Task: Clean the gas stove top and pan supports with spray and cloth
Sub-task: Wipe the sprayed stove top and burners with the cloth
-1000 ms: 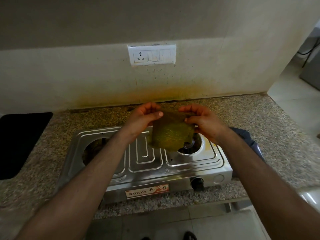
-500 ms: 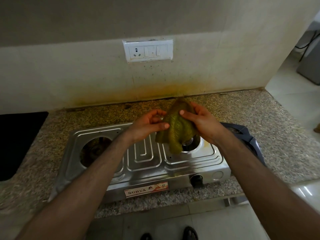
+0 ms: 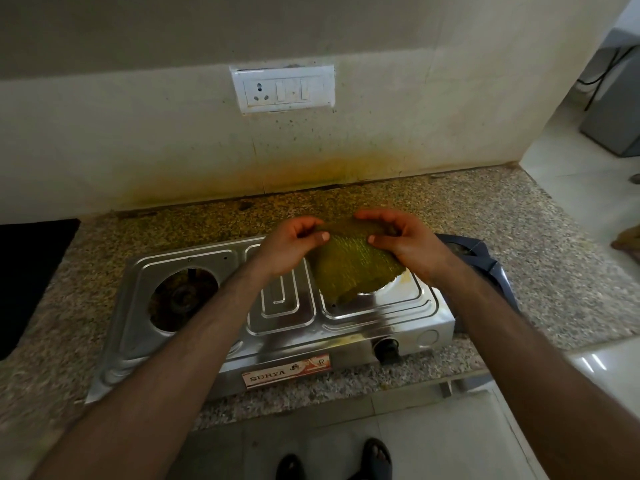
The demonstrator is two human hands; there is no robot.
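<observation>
A steel two-burner gas stove (image 3: 277, 320) sits on the speckled granite counter. Both of my hands hold a green-yellow cloth (image 3: 349, 271) spread above the right burner. My left hand (image 3: 294, 244) pinches its top left edge and my right hand (image 3: 405, 240) pinches its top right edge. The cloth hangs down and hides most of the right burner. The left burner (image 3: 181, 297) is bare, with no pan support on it. No spray bottle is in view.
A dark blue-grey object (image 3: 485, 265) lies on the counter (image 3: 554, 258) just right of the stove, partly behind my right forearm. A black sink or mat (image 3: 27, 271) is at the far left. A switch plate (image 3: 284, 88) is on the stained wall behind.
The cloth was bunched and twisted between my hands half a second ago. Now it is pulled out wider and hangs flat between them.
</observation>
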